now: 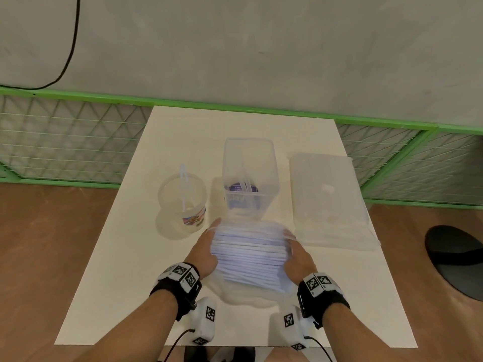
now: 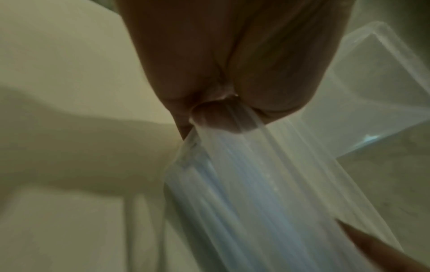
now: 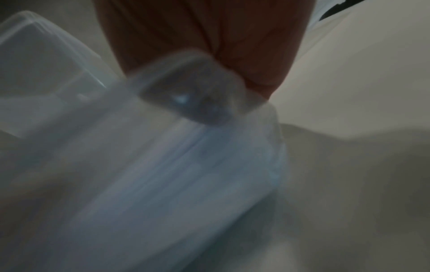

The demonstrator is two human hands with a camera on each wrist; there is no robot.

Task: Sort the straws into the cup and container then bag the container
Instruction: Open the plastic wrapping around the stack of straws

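Note:
Both hands hold a clear plastic packet of pale straws crosswise just above the table's near middle. My left hand pinches its left end, and the left wrist view shows fingertips closed on the packet. At the right end my right hand grips the packet, which is blurred in the right wrist view. Behind the packet stands a tall clear container with a couple of straws inside. A clear cup to its left holds straws too.
A flat clear bag lies on the white table at the right. A green wire fence runs behind the table. A black round object sits on the floor at the right.

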